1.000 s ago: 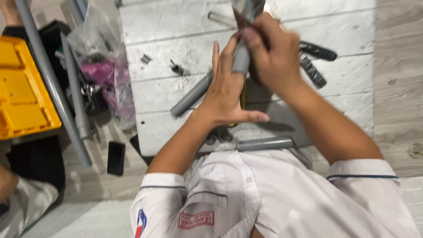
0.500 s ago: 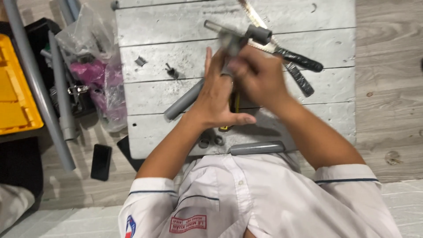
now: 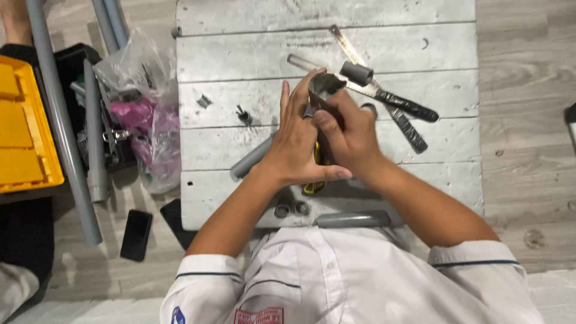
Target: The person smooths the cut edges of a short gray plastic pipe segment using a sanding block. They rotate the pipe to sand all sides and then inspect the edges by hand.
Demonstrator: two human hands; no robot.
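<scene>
My left hand [image 3: 294,147] lies along a grey plastic pipe [image 3: 252,159], fingers straight and palm pressed on it. My right hand [image 3: 351,135] is closed round the pipe's upper end, where a grey elbow fitting [image 3: 324,84] sticks out above the fingers. Both hands are together over a white plank board [image 3: 240,36]. A yellow-handled tool [image 3: 313,183] shows partly beneath them.
On the board lie a black-handled saw [image 3: 390,99], a grey coupling [image 3: 357,72], a second black-handled tool [image 3: 411,131], a short grey pipe [image 3: 354,219] and two small fittings [image 3: 282,210]. To the left are a plastic bag [image 3: 144,114], long grey pipes [image 3: 60,132], a yellow toolbox [image 3: 21,132] and a phone [image 3: 137,234].
Both hands, with the pipe and fitting, have come down from the top of the view to the board's middle. The coupling and saw behind them now show.
</scene>
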